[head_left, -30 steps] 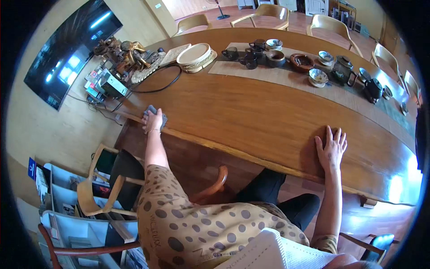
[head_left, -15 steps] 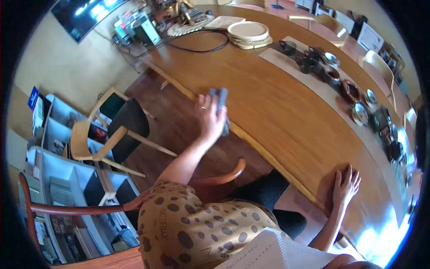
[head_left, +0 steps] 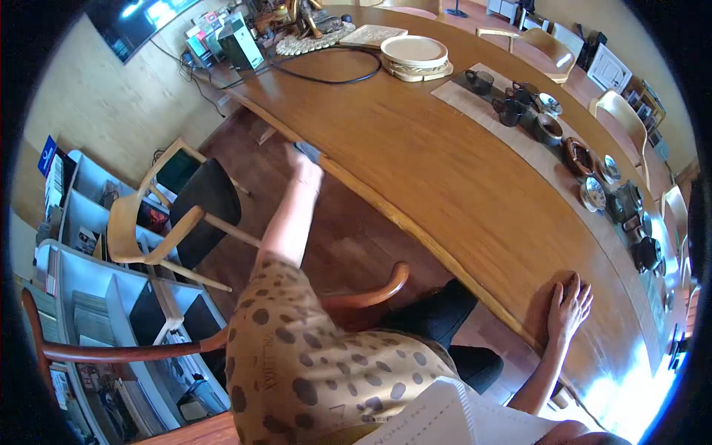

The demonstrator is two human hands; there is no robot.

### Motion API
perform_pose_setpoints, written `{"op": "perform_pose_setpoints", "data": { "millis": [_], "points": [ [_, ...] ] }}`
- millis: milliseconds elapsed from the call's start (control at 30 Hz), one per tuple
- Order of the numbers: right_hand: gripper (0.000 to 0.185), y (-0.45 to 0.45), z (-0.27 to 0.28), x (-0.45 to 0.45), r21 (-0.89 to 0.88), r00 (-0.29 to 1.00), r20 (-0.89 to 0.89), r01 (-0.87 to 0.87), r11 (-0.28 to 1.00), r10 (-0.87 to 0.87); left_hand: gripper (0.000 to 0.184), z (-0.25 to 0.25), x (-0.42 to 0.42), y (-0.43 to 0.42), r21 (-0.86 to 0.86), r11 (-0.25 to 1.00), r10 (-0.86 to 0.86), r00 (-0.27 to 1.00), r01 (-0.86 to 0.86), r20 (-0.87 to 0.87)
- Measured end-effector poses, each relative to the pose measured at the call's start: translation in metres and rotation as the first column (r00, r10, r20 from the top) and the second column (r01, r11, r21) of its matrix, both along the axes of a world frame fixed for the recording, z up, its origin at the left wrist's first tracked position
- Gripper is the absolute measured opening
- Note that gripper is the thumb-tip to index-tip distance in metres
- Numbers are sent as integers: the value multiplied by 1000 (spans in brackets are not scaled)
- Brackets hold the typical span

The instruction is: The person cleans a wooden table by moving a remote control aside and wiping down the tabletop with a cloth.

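At the near edge of the wooden table, toward its left end, my left hand is on a grey cloth. Part of the cloth shows beyond the hand, against the table's edge; the fingers are mostly hidden or blurred. My right hand lies flat on the tabletop near the front edge at the right, fingers spread, holding nothing.
Round wooden trays and a black cable loop lie at the table's far left. Dark cups and a teapot stand along a runner. A chair and shelves are at the left.
The view has turned, so the table runs more diagonally. Since half a second ago my left hand has moved left with the cloth, to the table's edge. My right hand stays on the tabletop.
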State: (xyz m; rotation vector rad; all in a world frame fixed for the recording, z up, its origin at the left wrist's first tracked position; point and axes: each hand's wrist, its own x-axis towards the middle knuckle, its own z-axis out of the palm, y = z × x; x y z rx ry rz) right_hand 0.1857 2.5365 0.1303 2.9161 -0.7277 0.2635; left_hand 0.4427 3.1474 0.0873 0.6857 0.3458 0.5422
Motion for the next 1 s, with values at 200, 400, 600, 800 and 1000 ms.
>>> {"op": "perform_pose_setpoints", "data": {
  "millis": [200,400,600,800,1000],
  "points": [
    [61,1,2,1,15,999,16,-31,999,31,47,54,-133,-167,-373,871,-442,843,321,-306],
    [58,11,13,-3,31,994,101,-56,998,52,58,-11,-46,-63,-52,969,-239,970,241,38],
    [58,12,8,-3,43,986,161,-44,998,37,55,-13,-73,-97,436,899,95,986,-26,-138],
    [59,17,17,-6,139,981,194,-32,990,4,67,-5,-155,-150,973,-229,51,998,-24,37],
    [55,17,9,-6,146,942,334,-99,984,45,69,49,-149,-251,660,-734,-316,941,-160,-123]
  ]
}}
